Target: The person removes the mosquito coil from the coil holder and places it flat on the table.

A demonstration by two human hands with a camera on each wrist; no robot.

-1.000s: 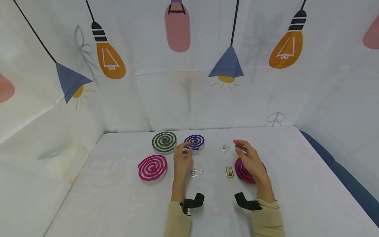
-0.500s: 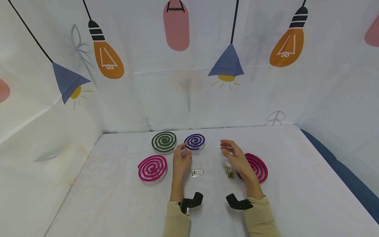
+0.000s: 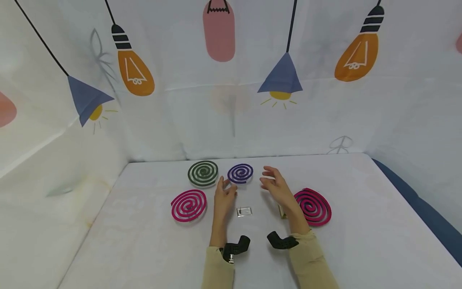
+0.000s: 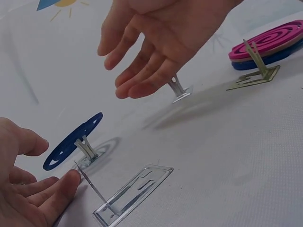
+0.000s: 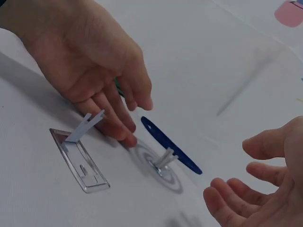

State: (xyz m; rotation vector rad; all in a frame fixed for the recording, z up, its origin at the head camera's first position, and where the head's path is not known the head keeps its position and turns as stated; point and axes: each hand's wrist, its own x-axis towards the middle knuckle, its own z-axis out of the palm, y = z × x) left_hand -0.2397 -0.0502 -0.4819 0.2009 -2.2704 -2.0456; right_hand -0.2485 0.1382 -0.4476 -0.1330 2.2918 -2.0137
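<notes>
My left hand (image 3: 225, 197) hovers just in front of a blue mosquito coil (image 3: 240, 174), holding nothing, fingers relaxed. The coil is propped on a metal stand (image 4: 87, 150) whose prongs show in both wrist views. Facing it, my right hand (image 3: 277, 186) is raised with loosely bent fingers and nothing in them. Between the wrists lies a silver stand (image 3: 244, 211) with one upright tongue. A gold stand (image 3: 283, 212) is partly hidden behind the right forearm. Another silver stand (image 4: 179, 92) shows below the right hand in the left wrist view; the head view hides it.
A green coil (image 3: 203, 173) is at the back left, with a pink coil (image 3: 189, 205) in front of it. On the right lies a stack of coils (image 3: 312, 206), pink on top and blue beneath. The white table (image 3: 151, 249) meets a patterned cloth backdrop (image 3: 195, 120).
My right hand has moved left from beside the stacked coils towards the left hand, and its forearm now covers part of the gold stand. The left hand stays nearly in place, its fingers spreading slightly.
</notes>
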